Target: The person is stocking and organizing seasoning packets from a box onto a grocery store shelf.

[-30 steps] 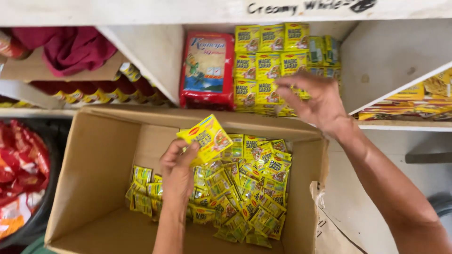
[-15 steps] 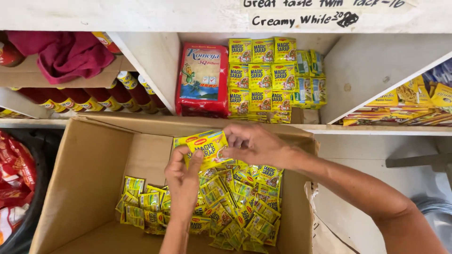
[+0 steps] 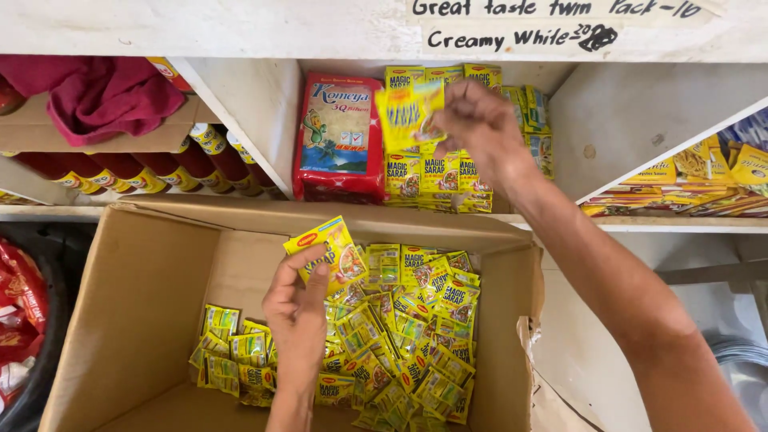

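My left hand (image 3: 298, 308) is over the open cardboard box (image 3: 152, 312) and holds up a small stack of yellow seasoning sachets (image 3: 328, 252). Below it, several loose yellow sachets (image 3: 400, 336) cover the right part of the box floor. My right hand (image 3: 480, 128) is raised at the white shelf compartment and pinches one yellow sachet (image 3: 408, 112) in front of the stacked yellow sachets (image 3: 436, 172) standing there.
A red snack bag (image 3: 340, 136) stands left of the stacked sachets. Red bottles (image 3: 160, 172) lie in the left compartment under a dark red cloth (image 3: 96, 92). Yellow packets (image 3: 688, 188) fill the right shelf. Red wrappers (image 3: 20, 312) lie in a dark bin at left.
My right hand took one sachet from the stack in my left hand and lifted it up to the shelf compartment. My left hand stayed over the box with the stack.
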